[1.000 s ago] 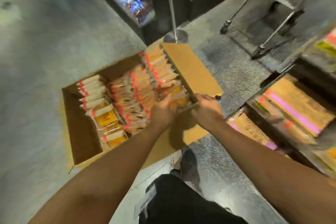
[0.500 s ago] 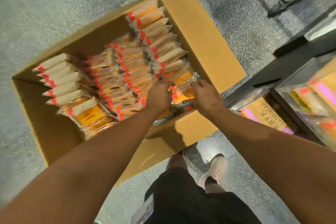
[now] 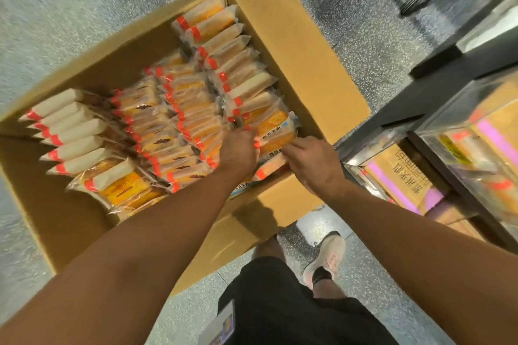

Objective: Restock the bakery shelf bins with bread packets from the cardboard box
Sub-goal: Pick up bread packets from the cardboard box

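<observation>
The cardboard box stood open on the speckled floor, packed with rows of bread packets on edge, each with a red band. Both my hands were down in its near right corner. My left hand had its fingers curled down among the packets there, gripping them. My right hand pinched the edge of a tilted packet with a blue and white label. Right of the box stood the clear shelf bins, already holding packets. My shoe stood just behind the box.
</observation>
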Demonstrator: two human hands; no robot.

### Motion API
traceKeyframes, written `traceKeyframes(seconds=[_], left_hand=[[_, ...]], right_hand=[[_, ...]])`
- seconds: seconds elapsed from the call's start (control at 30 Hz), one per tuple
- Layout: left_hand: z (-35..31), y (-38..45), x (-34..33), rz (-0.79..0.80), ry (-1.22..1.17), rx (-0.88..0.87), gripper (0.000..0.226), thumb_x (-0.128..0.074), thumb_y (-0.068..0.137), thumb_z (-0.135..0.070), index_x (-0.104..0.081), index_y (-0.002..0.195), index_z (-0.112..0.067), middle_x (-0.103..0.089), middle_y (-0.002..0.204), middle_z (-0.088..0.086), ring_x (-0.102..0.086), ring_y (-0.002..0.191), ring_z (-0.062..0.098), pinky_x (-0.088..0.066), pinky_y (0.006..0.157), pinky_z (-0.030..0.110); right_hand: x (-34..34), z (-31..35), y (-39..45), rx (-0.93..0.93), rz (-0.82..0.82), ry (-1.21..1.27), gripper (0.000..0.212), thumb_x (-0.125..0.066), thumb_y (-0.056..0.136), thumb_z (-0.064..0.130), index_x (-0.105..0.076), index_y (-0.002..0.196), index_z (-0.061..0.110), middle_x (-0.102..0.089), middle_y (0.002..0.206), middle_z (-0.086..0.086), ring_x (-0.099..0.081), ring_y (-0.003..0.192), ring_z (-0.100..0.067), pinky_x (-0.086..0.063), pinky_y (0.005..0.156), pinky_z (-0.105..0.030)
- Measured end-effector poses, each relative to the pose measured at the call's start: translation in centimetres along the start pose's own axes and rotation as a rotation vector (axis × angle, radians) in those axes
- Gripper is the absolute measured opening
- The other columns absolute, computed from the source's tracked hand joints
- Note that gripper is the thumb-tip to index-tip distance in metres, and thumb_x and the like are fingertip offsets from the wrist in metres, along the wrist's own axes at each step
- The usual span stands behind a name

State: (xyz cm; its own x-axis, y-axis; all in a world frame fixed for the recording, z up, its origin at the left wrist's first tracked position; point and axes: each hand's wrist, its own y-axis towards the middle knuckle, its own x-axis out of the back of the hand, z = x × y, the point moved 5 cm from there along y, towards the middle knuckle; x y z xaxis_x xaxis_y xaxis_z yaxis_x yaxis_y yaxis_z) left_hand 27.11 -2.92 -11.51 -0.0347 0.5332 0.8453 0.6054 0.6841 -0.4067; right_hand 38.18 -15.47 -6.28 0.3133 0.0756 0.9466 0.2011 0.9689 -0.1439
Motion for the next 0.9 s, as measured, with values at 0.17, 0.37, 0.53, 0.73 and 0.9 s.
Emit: traceKeyframes(seconds=[0.17,0.37,0.53,0.73,0.9], left_hand=[[-2.7,-1.0,4.3,-0.062,-0.020,-0.108,0.016,-0.060,0.090,-0.016,-0.068,0.104,-0.020,-0.064,0.107,0.007,-0.061,0.095,0.029,-0.039,0.068,0.029],[-9.9,-3.2,12.6,-0.132,-0.155,-0.294,0.012,-0.053,0.088,-0.030,-0.060,0.096,-0.025,-0.066,0.083,-0.001,-0.062,0.081,0.027,-0.043,0.064,0.032],[-22.2,-7.0,18.9,-0.373,-0.237,-0.470,0.021,-0.059,0.083,0.000,-0.064,0.097,-0.016,-0.059,0.073,-0.001,-0.056,0.070,0.021,-0.048,0.069,0.039],[-39.2,-13.2,24.3,-0.514,-0.379,-0.700,0.025,-0.064,0.085,-0.013,-0.065,0.105,-0.028,-0.061,0.074,-0.003,-0.055,0.067,0.014,-0.050,0.067,0.033],[-51.3,-16.3,28.0,-0.519,-0.500,-0.839,0.023,-0.064,0.086,-0.021,-0.061,0.105,-0.035,-0.066,0.078,0.001,-0.065,0.074,0.021,-0.056,0.073,0.044]], right_hand=[[3.6,-0.4,-1.8,0.032,-0.109,-0.010,0.010,-0.075,0.083,0.020,-0.070,0.091,0.017,-0.069,0.087,-0.003,-0.063,0.072,-0.031,-0.043,0.055,-0.033],[12.1,-3.1,-5.8,-0.088,-0.275,0.083,0.010,-0.064,0.086,0.028,-0.066,0.093,0.023,-0.066,0.089,0.004,-0.063,0.082,-0.029,-0.051,0.064,-0.034],[21.5,-8.0,-12.4,-0.165,-0.350,0.056,0.035,-0.038,0.091,0.043,-0.066,0.103,0.024,-0.067,0.098,0.003,-0.064,0.092,-0.028,-0.055,0.072,-0.038],[34.0,-13.8,-24.3,-0.261,-0.621,-0.028,0.026,-0.044,0.087,0.042,-0.063,0.094,0.025,-0.065,0.091,0.003,-0.064,0.087,-0.027,-0.053,0.067,-0.037],[42.9,-18.1,-33.0,-0.360,-0.818,-0.043,0.028,-0.049,0.086,0.040,-0.066,0.099,0.023,-0.069,0.096,0.002,-0.066,0.091,-0.028,-0.055,0.064,-0.042]])
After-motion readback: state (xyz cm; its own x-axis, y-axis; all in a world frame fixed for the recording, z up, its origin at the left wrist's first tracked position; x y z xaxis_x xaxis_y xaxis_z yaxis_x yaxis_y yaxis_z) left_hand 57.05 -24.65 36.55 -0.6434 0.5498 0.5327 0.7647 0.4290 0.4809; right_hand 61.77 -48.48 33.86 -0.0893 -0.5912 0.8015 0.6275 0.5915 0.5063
